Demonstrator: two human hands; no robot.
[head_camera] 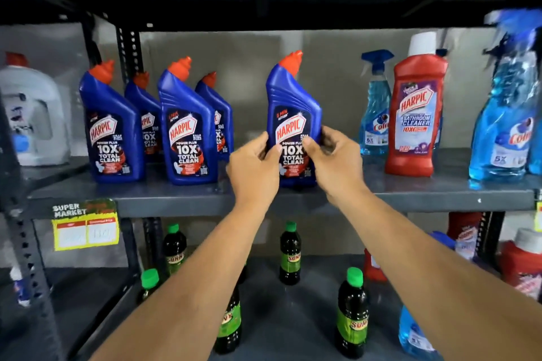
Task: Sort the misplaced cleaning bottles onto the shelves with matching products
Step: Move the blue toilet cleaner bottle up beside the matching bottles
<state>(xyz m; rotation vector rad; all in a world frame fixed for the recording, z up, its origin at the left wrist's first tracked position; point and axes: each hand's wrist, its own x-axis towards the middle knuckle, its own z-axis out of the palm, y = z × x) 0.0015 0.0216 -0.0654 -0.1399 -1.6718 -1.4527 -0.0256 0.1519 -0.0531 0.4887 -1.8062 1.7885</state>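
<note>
A blue Harpic toilet-cleaner bottle [293, 102] with a red cap stands upright on the grey upper shelf [181, 199], near its middle. My left hand [254, 167] grips its lower left side and my right hand [331, 155] grips its lower right side. To the left stand several identical blue Harpic bottles [187, 123] in two rows. On the right, a red Harpic bathroom cleaner bottle [416, 114] stands between blue Colin spray bottles [377, 114], with another Colin spray bottle [504, 117] at the far right.
A white jug [32, 114] sits on the neighbouring shelf unit at left. The lower shelf holds several dark Sunny bottles [350, 313] with green caps, a blue spray bottle [413, 331] and red bottles [522, 267] at right. A yellow price tag [86, 228] hangs on the shelf edge.
</note>
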